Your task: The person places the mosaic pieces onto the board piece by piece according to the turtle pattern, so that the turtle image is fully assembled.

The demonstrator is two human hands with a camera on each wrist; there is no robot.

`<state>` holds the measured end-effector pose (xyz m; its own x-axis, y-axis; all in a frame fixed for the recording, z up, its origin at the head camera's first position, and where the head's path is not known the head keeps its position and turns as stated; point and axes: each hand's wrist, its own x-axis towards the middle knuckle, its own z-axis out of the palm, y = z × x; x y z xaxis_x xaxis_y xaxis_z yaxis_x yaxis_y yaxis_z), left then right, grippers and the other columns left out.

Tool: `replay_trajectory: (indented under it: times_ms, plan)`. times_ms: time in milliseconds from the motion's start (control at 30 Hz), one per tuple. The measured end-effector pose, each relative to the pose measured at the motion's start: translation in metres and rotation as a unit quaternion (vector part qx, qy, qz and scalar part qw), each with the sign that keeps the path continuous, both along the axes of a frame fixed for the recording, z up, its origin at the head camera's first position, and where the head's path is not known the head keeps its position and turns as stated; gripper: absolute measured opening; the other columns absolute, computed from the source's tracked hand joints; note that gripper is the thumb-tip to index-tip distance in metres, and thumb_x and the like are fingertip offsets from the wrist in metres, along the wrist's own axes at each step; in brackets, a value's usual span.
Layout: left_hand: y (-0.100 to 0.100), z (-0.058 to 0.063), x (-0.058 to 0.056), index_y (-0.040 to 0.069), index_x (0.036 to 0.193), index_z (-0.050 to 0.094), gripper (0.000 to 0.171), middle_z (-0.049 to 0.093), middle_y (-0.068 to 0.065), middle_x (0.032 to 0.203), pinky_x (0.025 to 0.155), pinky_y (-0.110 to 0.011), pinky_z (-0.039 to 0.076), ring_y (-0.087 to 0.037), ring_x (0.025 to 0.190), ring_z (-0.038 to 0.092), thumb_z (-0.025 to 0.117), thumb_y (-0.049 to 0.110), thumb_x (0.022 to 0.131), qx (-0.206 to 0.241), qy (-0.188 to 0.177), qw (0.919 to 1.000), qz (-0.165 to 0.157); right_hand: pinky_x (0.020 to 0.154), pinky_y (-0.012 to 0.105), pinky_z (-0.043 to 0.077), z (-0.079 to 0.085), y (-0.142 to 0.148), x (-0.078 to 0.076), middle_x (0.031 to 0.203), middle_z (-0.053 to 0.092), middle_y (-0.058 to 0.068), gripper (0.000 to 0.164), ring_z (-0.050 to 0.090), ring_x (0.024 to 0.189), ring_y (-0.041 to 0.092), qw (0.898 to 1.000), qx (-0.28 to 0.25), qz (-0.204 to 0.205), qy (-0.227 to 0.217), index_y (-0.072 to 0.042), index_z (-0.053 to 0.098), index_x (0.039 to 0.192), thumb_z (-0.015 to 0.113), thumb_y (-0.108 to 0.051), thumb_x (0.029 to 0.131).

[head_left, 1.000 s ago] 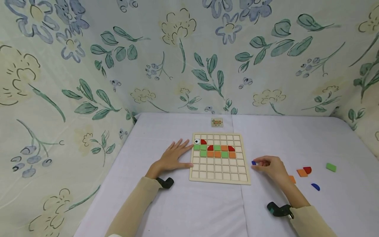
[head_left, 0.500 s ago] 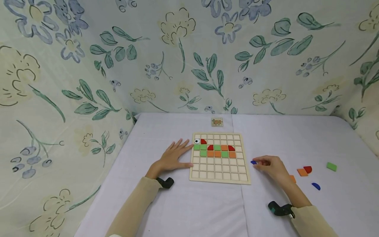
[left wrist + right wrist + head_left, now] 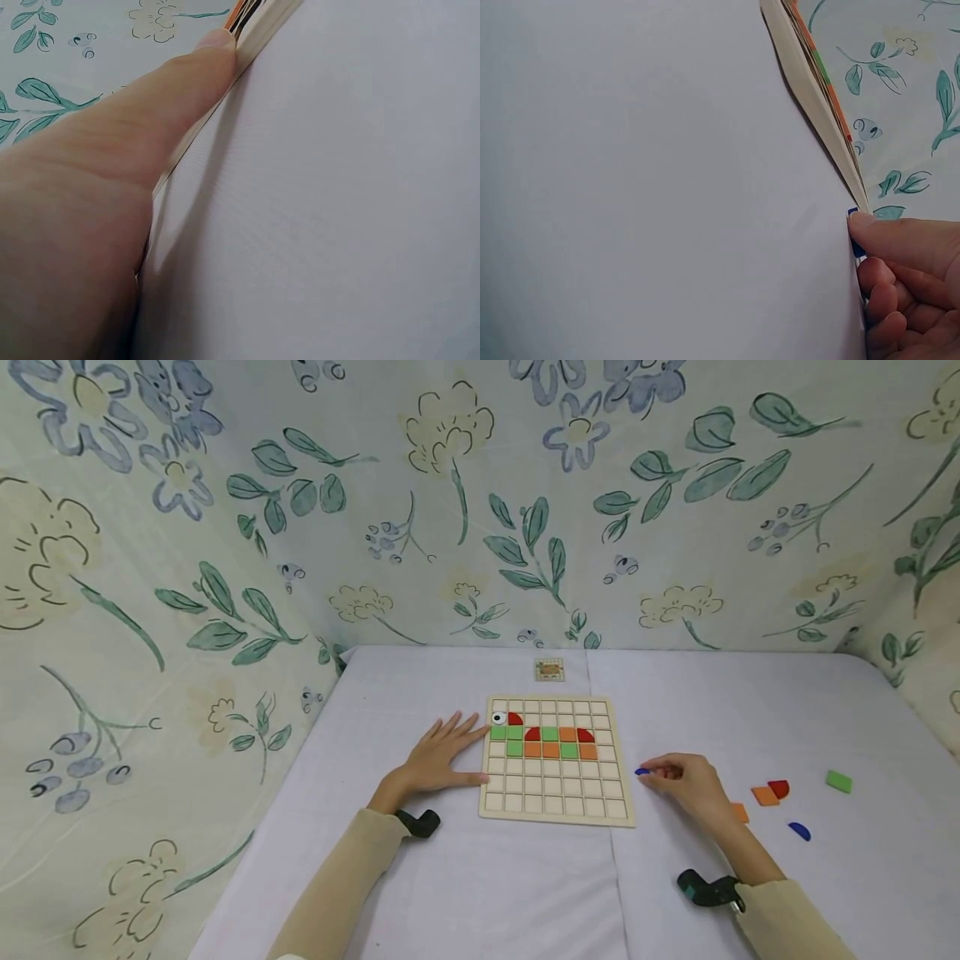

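Observation:
A wooden grid board (image 3: pixel 555 821) lies mid-table, with green, orange and red tiles and a round eye tile (image 3: pixel 499 718) set in its upper rows. My left hand (image 3: pixel 442 756) is spread flat, its thumb and fingertips at the board's left edge; in the left wrist view the thumb (image 3: pixel 172 97) presses along that edge. To the right of the board, my right hand (image 3: pixel 686 781) pinches a small blue tile (image 3: pixel 642 772) between thumb and fingers. The right wrist view shows the blue tile (image 3: pixel 856 238) partly covered by the thumb, the other fingers curled beneath.
Right of the right hand lie an orange tile (image 3: pixel 765 797), a red tile (image 3: pixel 779 789), a blue half-round tile (image 3: pixel 800 832) and a green tile (image 3: pixel 838 782). Another orange tile (image 3: pixel 740 812) is partly behind the wrist. A small pattern card (image 3: pixel 550 670) lies behind the board.
The blue tile has turned slightly in the right hand's fingertips, showing a flatter outline. The left hand and the board have stayed in place.

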<state>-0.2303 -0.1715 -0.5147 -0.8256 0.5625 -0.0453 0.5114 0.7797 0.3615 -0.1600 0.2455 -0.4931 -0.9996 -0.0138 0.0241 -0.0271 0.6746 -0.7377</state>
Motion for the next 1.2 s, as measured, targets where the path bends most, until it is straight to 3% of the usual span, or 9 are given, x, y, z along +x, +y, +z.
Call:
replay_trajectory:
  times_ms: [467,667,933,1200]
  plan:
    - [0.000,0.002,0.002,0.032,0.160,0.022,0.093,0.010,0.002,0.167,0.120,-0.048,-0.004,-0.025,0.153,-0.002,0.056,0.076,0.085,0.003,0.000,1.0000,-0.002,0.053,0.024,0.036,0.003,-0.005,0.002,0.076,0.058,0.006,0.019,0.046,0.073,0.021,1.000,0.007,-0.011,-0.006,0.007,0.073,0.101,0.077,-0.005,0.087]
    - [0.000,0.003,0.001,0.032,0.160,0.022,0.093,0.010,0.002,0.167,0.121,-0.047,-0.004,-0.024,0.152,-0.002,0.055,0.076,0.085,0.000,0.001,1.0000,-0.001,0.054,0.022,0.039,0.007,-0.004,-0.003,0.079,0.062,0.006,0.020,0.048,0.073,0.020,1.000,0.008,-0.014,0.002,0.006,0.074,0.102,0.076,-0.008,0.089]
    - [0.000,0.003,0.000,0.032,0.160,0.021,0.094,0.010,0.002,0.167,0.121,-0.047,-0.004,-0.024,0.152,-0.003,0.055,0.076,0.084,-0.002,0.003,1.0000,0.000,0.055,0.021,0.039,0.021,-0.016,-0.012,0.078,0.057,0.007,0.020,0.048,0.075,0.022,0.999,-0.007,-0.026,0.018,0.007,0.073,0.104,0.075,-0.007,0.089]
    - [0.000,0.003,0.001,0.032,0.160,0.022,0.094,0.010,0.002,0.166,0.121,-0.047,-0.003,-0.024,0.152,-0.002,0.055,0.076,0.084,0.003,0.000,1.0000,-0.004,0.053,0.021,0.038,0.024,-0.032,-0.022,0.074,0.057,0.005,0.020,0.047,0.071,0.019,1.000,-0.023,-0.012,0.017,0.008,0.074,0.101,0.077,-0.006,0.087]
